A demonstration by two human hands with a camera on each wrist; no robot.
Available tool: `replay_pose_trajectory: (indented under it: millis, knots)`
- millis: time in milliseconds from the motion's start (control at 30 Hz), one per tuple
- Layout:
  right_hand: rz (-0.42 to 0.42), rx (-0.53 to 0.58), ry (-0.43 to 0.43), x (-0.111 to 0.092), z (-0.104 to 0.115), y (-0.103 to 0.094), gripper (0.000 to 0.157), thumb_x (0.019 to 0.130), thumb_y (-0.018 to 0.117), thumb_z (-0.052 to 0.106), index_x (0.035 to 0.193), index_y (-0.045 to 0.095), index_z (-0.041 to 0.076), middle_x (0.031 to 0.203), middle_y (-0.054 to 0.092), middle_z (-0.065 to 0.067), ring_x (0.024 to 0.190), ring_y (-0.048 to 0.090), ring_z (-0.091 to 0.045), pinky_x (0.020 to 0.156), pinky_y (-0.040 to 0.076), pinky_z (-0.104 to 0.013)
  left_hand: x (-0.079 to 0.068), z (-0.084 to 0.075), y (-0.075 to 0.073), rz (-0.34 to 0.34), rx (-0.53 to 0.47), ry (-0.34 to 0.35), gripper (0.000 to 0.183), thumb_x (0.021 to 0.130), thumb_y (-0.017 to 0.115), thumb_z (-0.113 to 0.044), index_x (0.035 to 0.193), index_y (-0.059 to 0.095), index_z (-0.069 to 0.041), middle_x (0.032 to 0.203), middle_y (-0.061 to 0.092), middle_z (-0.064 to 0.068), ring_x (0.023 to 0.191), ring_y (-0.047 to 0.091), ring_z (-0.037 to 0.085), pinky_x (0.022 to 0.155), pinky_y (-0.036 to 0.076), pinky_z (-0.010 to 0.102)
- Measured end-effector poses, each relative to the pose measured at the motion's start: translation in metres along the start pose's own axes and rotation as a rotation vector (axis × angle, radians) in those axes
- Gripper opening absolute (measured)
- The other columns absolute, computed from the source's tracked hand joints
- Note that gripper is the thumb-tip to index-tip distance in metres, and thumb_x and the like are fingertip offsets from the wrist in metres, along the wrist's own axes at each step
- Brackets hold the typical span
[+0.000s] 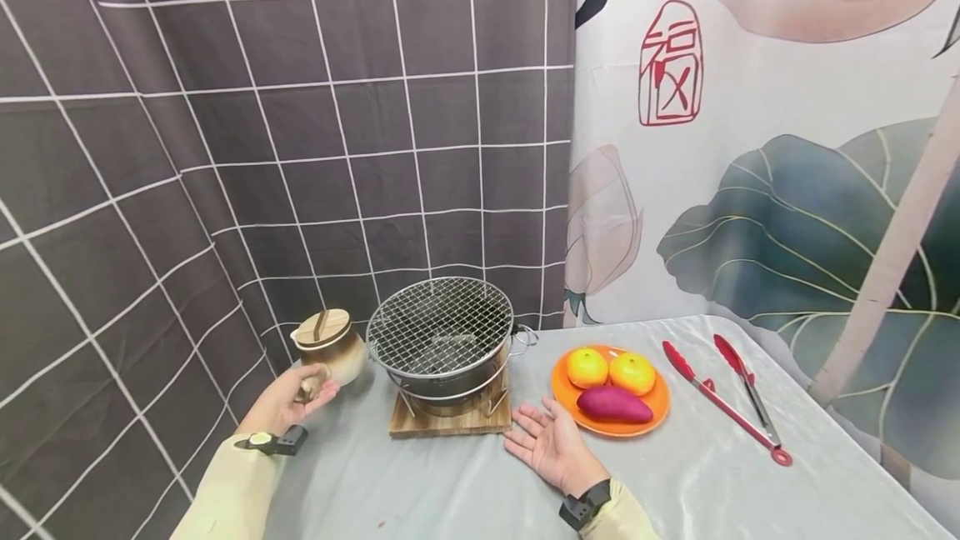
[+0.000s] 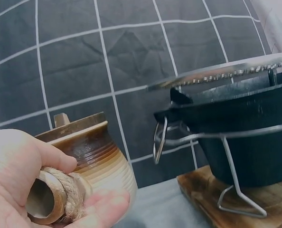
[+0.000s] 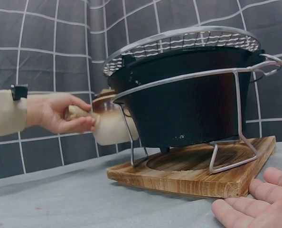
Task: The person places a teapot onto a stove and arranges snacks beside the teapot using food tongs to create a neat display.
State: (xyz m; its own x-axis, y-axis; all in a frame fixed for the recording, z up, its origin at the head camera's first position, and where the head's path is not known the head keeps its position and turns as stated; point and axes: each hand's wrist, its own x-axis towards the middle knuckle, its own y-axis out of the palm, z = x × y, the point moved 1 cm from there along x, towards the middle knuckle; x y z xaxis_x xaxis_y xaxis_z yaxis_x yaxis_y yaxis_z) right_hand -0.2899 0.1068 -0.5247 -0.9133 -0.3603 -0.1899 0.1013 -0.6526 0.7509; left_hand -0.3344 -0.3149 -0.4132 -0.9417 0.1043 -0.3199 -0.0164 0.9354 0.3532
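My left hand [image 1: 291, 397] holds the side handle of a brown-and-cream ceramic teapot [image 1: 341, 359], thumb above and fingers below. Twine wraps the hollow handle [image 2: 70, 192] in the left wrist view, and a wooden lid [image 1: 321, 327] covers the pot. Dark wall shows beneath the teapot [image 3: 113, 129] in the right wrist view, so it seems raised off the cloth. Right of it stands a round black charcoal grill [image 1: 450, 380] with a wire mesh [image 1: 442, 319] on top. My right hand [image 1: 551, 447] lies palm up, fingers extended, by the front right corner of the wooden board [image 1: 450, 425] under the grill.
An orange plate [image 1: 558, 382] bears two orange citrus fruits [image 1: 632, 373] and a purple sweet potato [image 1: 615, 405]. Red-tipped tongs [image 1: 738, 419] lie at the right of the cloth-covered table [image 1: 420, 490]. Gridded dark curtain [image 1: 337, 132] hangs close behind and at left.
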Motion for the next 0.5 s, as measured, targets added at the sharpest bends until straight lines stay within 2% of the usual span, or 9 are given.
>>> replay_pose_trajectory:
  millis: [300,500]
  knots:
    - [0.004,-0.015,-0.004,-0.001,-0.001,0.000,0.074,0.109,0.019,0.042,0.155,-0.007,-0.010,0.165,-0.003,-0.029,0.147,0.009,-0.055,0.123,0.023,-0.058,-0.005,-0.015,0.005,0.011,0.059,0.042,0.029,0.105,0.041,-0.004,0.086,0.063,-0.003,0.078,0.066,0.007,0.070,0.070,0.013,0.077,0.062,0.020]
    - [0.003,-0.025,-0.009,-0.001,-0.002,-0.001,0.074,0.109,0.019,0.042,0.155,-0.007,-0.011,0.165,-0.002,-0.029,0.147,0.009,-0.055,0.123,0.023,-0.057,-0.009,-0.026,0.009,0.052,0.078,0.033,0.032,0.104,0.038,-0.004,0.084,0.063,-0.003,0.074,0.064,0.005,0.066,0.066,0.009,0.071,0.061,0.017]
